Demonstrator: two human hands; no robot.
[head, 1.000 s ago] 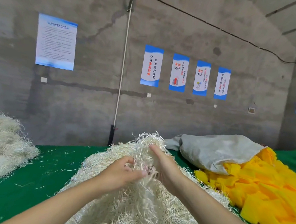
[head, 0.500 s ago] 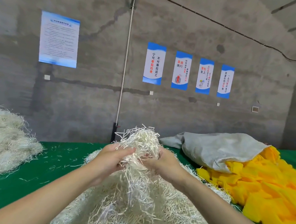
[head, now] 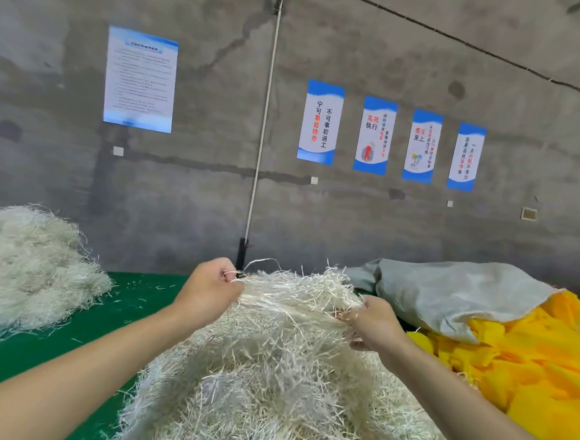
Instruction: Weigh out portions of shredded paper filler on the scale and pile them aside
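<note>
Clump of off-white shredded paper filler (head: 297, 289) spans from left hand (head: 208, 289) to right hand (head: 374, 323), each with fingers curled tight around its strands, at the crest of the large heap of the same filler (head: 269, 397) lying on the green table cover (head: 32, 356).

**Both hands grip the white shredded paper**

Your left hand (head: 208, 289) and right hand (head: 374, 323) each clutch one end of a stretched tuft (head: 293, 294) atop the big heap (head: 270, 390) at lower centre. A second white pile (head: 27, 270) sits at the left edge on the green table (head: 139, 298). At right, a grey sack (head: 448, 292) lies over yellow shredded paper (head: 529, 367).
</note>
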